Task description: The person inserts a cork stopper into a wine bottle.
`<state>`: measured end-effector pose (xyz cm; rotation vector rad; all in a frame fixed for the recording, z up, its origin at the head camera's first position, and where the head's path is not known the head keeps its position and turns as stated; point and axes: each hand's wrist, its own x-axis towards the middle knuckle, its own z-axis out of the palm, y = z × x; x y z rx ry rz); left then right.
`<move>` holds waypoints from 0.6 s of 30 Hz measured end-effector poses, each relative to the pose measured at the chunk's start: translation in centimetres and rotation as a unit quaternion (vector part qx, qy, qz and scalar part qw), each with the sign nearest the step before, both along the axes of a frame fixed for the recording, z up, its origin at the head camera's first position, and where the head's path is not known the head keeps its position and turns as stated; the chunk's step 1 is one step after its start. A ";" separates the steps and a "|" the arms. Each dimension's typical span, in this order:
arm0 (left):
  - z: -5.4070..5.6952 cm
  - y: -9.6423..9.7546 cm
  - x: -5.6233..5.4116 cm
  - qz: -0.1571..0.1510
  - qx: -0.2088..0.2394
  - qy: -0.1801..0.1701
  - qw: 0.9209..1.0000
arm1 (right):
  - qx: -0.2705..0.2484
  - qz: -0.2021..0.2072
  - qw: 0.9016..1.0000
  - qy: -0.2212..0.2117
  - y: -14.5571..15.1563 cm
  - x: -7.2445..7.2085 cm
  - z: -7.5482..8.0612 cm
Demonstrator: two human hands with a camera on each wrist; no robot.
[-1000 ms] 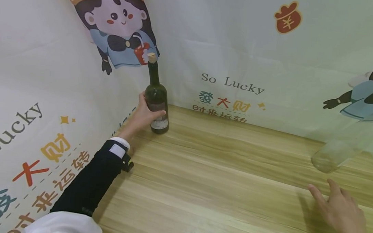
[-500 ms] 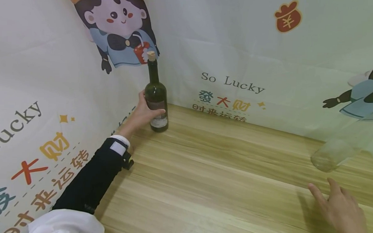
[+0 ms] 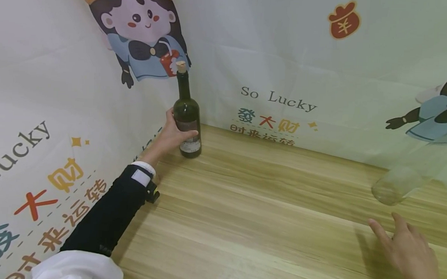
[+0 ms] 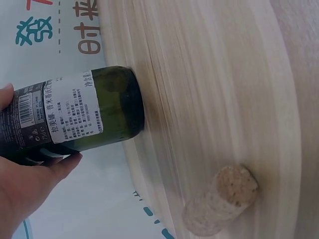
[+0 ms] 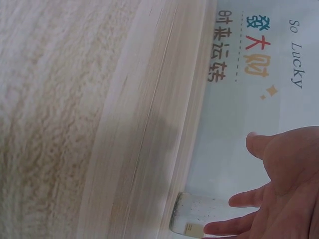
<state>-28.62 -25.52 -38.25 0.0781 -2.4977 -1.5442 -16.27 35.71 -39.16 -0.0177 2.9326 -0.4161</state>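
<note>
Ideally, the bottle (image 3: 189, 108), gripped by the left hand (image 3: 172, 136) near the desk (image 3: 265, 215)'s far-left corner, should be held upright, the right hand (image 3: 411, 253) being spread wide beside the glass vessel (image 3: 394, 190).

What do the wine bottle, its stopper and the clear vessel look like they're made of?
Wine bottle: probably glossy dark green glass, judging by shiny highlights and its translucent lower part. Stopper: seemingly matte cork, tan and without shine. Clear vessel: smooth and transparent, with the backdrop showing through; glass or clear plastic, I can't tell.
</note>
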 end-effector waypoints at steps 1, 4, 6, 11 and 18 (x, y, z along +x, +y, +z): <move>0.0 0.0 0.0 0.000 -0.002 -0.002 1.000 | -0.001 0.000 1.000 -0.001 0.0 0.0 0.0; 0.1 -0.2 0.1 -0.001 -0.011 -0.009 1.000 | -0.002 0.002 1.000 -0.001 0.0 -0.1 0.1; 0.2 -0.5 0.2 -0.003 -0.018 -0.014 1.000 | -0.002 0.004 1.000 -0.001 -0.1 -0.2 0.1; 1.1 -0.9 0.7 -0.006 -0.034 -0.027 0.999 | 0.000 0.001 1.000 -0.008 -0.3 -0.6 0.2; 1.7 -1.5 2.1 -0.015 -0.027 -0.074 0.997 | 0.005 -0.021 0.999 -0.043 -0.2 -0.6 0.1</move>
